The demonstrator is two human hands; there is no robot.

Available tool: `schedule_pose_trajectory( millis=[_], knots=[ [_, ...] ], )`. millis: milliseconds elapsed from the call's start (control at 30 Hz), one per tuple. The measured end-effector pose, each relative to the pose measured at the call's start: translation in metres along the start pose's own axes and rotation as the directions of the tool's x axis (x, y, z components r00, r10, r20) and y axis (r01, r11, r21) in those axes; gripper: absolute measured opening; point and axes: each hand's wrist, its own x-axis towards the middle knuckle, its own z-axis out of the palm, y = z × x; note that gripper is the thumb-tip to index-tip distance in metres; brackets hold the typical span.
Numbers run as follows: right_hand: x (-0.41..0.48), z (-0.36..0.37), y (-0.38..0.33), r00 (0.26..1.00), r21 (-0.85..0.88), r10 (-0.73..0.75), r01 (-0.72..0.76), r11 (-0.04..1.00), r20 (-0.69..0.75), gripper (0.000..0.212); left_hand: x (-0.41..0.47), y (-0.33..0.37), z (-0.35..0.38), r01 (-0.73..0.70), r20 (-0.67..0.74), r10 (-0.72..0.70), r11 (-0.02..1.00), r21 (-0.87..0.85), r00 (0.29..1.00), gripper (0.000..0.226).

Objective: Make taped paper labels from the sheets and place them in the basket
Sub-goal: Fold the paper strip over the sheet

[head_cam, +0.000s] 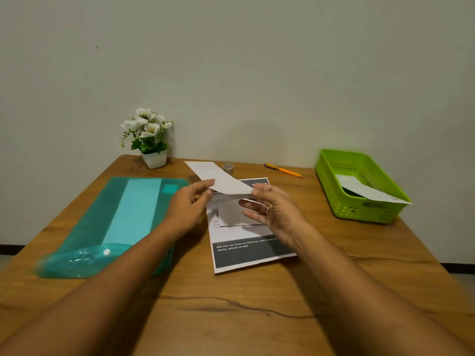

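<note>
Head view. A white paper strip (218, 179) is held in the air by both hands, above the printed sheet (246, 242) lying on the table (231, 304). The left hand (189, 205) pinches the strip's near left edge; the right hand (275, 211) pinches its near right corner, its other fingers spread. At far right, the green basket (331, 186) holds one paper label (365, 190), which overhangs its rim.

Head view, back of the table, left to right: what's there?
Potted flowers → tape roll → orange pen → green basket. The paper strip, pinched by the left hand and right hand, overlaps the tape roll, so it is left out.
</note>
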Motion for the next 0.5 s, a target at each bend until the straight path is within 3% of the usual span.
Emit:
schedule_pose_trajectory(
  millis=[167, 333, 400, 500],
  knots=[
    [0.022, -0.005, 0.015, 0.992, -0.16, 0.031, -0.05, 0.986, -0.123, 0.024, 0.004, -0.017, 0.006, -0.008, -0.013, 0.011, 0.971, 0.238, 1.0, 0.043],
    [0.04, -0.003, 0.02, 0.987, -0.238, 0.063, -0.097, 0.966, -0.145, 0.033, 0.0, -0.018, 0.013, -0.088, -0.157, 0.159, 0.918, 0.388, 0.975, 0.037],
    [0.047, -0.001, 0.021, 0.986, -0.241, 0.081, -0.115, 0.964, -0.149, 0.039, -0.002, -0.012, 0.02, -0.181, -0.086, 0.229, 0.908, 0.378, 0.97, 0.034],
    [0.051, 0.004, 0.02, 0.987, -0.25, 0.095, -0.126, 0.96, -0.13, 0.043, -0.001, -0.002, 0.031, -0.322, 0.131, 0.295, 0.844, 0.428, 0.947, 0.042]
  ],
)
